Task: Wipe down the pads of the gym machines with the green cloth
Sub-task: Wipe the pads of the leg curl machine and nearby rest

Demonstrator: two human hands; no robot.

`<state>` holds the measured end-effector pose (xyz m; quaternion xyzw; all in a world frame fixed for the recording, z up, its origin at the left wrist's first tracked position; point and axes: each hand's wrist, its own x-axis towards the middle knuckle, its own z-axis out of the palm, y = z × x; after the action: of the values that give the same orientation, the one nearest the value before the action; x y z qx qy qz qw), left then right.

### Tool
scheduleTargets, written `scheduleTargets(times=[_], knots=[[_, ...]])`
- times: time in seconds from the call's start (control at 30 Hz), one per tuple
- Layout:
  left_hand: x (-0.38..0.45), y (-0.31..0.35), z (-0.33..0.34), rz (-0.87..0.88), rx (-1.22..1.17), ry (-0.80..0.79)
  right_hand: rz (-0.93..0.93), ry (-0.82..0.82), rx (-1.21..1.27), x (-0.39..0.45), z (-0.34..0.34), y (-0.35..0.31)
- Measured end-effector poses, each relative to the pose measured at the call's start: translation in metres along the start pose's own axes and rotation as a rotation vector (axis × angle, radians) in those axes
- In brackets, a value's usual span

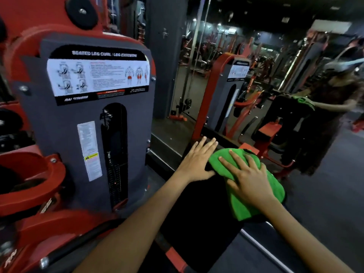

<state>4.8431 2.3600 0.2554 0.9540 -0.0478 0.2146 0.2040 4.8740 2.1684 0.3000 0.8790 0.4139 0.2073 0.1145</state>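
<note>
A black pad [197, 209] of the leg curl machine lies in front of me, low in the middle. The green cloth [242, 203] is spread over the pad's right upper part. My right hand [248, 178] presses flat on the cloth with fingers spread and straight. My left hand [197, 160] rests flat on the pad's top edge, just left of the cloth, fingers straight.
The grey weight-stack housing [86, 123] with an instruction placard stands close on the left, ringed by red frame parts [29, 174]. A wall mirror [256, 79] ahead reflects the machine and a person holding the cloth. Dark floor [325, 194] lies to the right.
</note>
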Motion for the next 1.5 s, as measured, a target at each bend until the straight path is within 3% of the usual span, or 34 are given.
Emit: scheduleTargets(times=[0.13, 0.27, 0.47, 0.67, 0.9, 1.1, 1.23, 1.4, 1.5], knots=[[0.002, -0.004, 0.011, 0.013, -0.090, 0.115, 0.027, -0.114, 0.142, 0.030, -0.006, 0.006], [0.001, -0.004, 0.013, 0.018, -0.057, 0.142, -0.042, -0.120, 0.241, 0.013, -0.002, 0.027], [0.006, -0.008, 0.011, 0.029, -0.016, 0.109, -0.024, 0.074, 0.218, -0.026, 0.015, 0.038], [0.006, -0.006, 0.011, 0.028, 0.058, 0.102, 0.029, 0.026, 0.247, 0.018, 0.009, 0.018], [0.010, 0.011, -0.004, -0.086, 0.078, -0.045, 0.311, 0.415, 0.286, -0.058, 0.059, -0.009], [0.011, 0.020, -0.009, -0.153, 0.030, -0.127, 0.495, 0.435, 0.351, -0.056, 0.061, -0.025], [0.012, 0.021, -0.010, -0.171, 0.011, -0.112, 0.475, 0.330, 0.303, -0.028, 0.035, -0.006], [0.012, 0.014, -0.010, -0.155, -0.013, -0.135, 0.323, 0.439, 0.237, -0.074, 0.068, -0.008], [0.014, 0.009, -0.004, -0.142, 0.000, -0.111, 0.292, 0.417, 0.173, -0.079, 0.070, -0.004]])
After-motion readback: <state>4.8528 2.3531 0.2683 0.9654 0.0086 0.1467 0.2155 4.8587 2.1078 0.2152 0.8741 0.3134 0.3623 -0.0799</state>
